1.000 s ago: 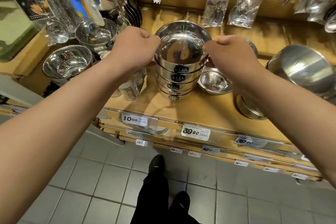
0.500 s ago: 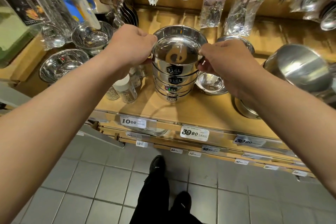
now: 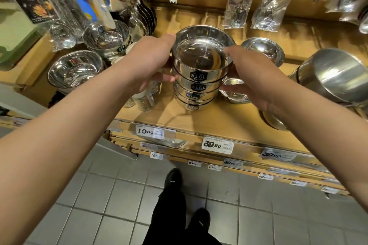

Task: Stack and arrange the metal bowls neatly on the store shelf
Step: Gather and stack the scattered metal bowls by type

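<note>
Left hand and right hand grip the upright bowl stack, rims upward.

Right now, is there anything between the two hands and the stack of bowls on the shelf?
No. The left hand and the right hand already grip the stack of bowls from both sides, with nothing between. A small bowl sits close behind the right hand's fingers, and a shaker stands under the left hand.

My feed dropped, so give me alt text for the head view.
Both hands, left hand and right hand, grip a stack of steel bowls labelled 316L, standing on a wooden shelf. Other bowls sit on either side, packaged utensils hang above, and price tags line the shelf edge.
</note>
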{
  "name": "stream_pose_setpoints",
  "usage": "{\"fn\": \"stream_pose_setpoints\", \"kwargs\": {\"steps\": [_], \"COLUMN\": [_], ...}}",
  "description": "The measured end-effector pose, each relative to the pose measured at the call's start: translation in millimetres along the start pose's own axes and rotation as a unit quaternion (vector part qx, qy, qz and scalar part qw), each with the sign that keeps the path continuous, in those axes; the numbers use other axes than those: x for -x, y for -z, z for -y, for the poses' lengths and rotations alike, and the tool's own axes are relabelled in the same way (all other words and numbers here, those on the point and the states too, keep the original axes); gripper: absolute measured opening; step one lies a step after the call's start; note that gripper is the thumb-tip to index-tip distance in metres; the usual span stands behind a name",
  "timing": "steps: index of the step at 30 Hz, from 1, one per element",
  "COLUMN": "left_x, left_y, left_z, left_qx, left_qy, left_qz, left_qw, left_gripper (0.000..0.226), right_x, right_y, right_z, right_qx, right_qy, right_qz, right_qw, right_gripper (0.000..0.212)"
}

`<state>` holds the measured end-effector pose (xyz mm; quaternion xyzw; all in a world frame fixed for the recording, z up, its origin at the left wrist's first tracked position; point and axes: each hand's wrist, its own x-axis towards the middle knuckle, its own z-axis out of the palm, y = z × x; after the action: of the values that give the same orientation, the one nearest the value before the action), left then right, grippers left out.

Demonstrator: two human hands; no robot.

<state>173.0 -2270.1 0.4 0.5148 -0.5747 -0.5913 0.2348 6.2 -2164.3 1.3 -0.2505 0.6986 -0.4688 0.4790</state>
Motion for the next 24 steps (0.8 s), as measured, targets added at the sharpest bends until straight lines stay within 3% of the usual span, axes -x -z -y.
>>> {"fn": "stream_pose_setpoints", "kwargs": {"steps": [12,24], "left_x": [-10,-2], "left_y": [2,-3], "left_z": [-8,5], "left_qx": [-0.052,-0.015], "left_qy": [-0.010,0.026], "left_qz": [-0.006,0.052], "left_qw": [0.999,0.998], "left_gripper": [0.037,0.040], "right_x": [2,0], "right_y": [-4,-1], "right_z": [-5,-7], "right_qx": [-0.060,-0.064], "right_qy": [-0.001,-0.038], "right_qz": [-0.020,0.009], "right_qw": [0.998,0.997], "right_gripper": [0.017,0.031]}}
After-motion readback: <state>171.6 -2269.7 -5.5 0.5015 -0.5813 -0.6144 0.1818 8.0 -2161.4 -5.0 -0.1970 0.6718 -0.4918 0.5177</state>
